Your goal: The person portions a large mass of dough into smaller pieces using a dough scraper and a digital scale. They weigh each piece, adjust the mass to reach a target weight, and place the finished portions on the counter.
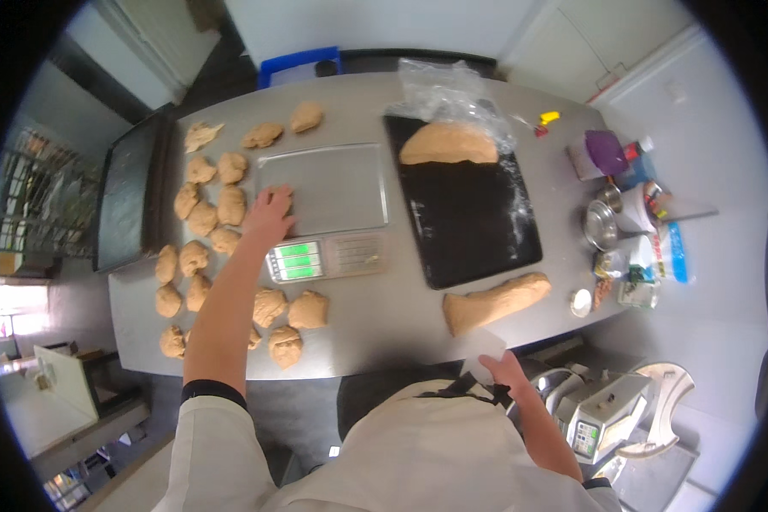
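My left hand (269,216) reaches over the left edge of the digital scale's clear platform (339,185), palm down. Its fingers and thumb are bent apart; whether dough lies beneath them is hidden. The scale's green display (297,261) is lit on the near side. Left of the scale lie several rough dough pieces (232,205), some partly covered by my left forearm. In my right hand (507,372) is a pale flat dough scraper (484,355), at the table's front edge. Just beyond the scraper rests a long dough strip (496,302), its cut end facing left.
A black tray (473,224) holds a large dough slab (449,144) partly under clear plastic sheeting (445,89). Dark stacked trays (131,192) border the table's left side. Metal bowls (600,224), a purple-lidded tub (605,152) and packets line the right. A machine (605,416) stands below right.
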{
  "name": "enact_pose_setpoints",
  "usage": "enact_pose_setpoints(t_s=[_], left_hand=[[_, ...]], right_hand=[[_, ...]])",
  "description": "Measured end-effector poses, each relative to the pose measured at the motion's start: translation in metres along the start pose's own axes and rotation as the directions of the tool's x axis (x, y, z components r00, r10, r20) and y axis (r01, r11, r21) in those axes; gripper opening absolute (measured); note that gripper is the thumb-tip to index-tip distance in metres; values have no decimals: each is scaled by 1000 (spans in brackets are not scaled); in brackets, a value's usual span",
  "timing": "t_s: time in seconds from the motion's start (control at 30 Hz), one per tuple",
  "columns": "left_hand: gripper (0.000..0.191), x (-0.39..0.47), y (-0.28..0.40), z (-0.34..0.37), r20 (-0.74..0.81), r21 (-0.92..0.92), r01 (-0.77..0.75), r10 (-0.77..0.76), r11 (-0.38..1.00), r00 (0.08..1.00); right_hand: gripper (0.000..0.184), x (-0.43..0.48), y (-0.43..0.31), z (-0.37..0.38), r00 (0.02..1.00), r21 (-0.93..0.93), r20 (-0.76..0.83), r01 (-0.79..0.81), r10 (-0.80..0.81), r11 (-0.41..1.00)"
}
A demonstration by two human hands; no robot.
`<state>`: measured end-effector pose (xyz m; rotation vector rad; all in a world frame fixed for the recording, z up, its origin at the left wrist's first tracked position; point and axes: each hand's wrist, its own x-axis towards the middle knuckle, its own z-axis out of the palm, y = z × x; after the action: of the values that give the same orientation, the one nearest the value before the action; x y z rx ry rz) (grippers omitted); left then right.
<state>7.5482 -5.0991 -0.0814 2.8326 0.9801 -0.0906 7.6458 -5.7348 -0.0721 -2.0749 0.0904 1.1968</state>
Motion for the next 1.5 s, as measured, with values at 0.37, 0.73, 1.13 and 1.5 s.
enact_pose_setpoints(t_s=[0.37,0.73,1.13,1.5], left_hand=[[54,-148,111,47,578,-420,730,462,-539,673],[30,-269,266,163,837,-532,846,169,34,520],[35,-248,261,139,665,-407,515,-142,754,733],[32,-216,164,53,371,-572,397,-205,718,906]], right_hand=[[32,65,-67,32,984,-839,47,132,-171,528],[44,140,-27,72,960,-355,243,223,-140,908],[23,83,-66,109,844,-781,460,532,-276,327],[43,75,-98,148,896,-725,310,439,-319,531]])
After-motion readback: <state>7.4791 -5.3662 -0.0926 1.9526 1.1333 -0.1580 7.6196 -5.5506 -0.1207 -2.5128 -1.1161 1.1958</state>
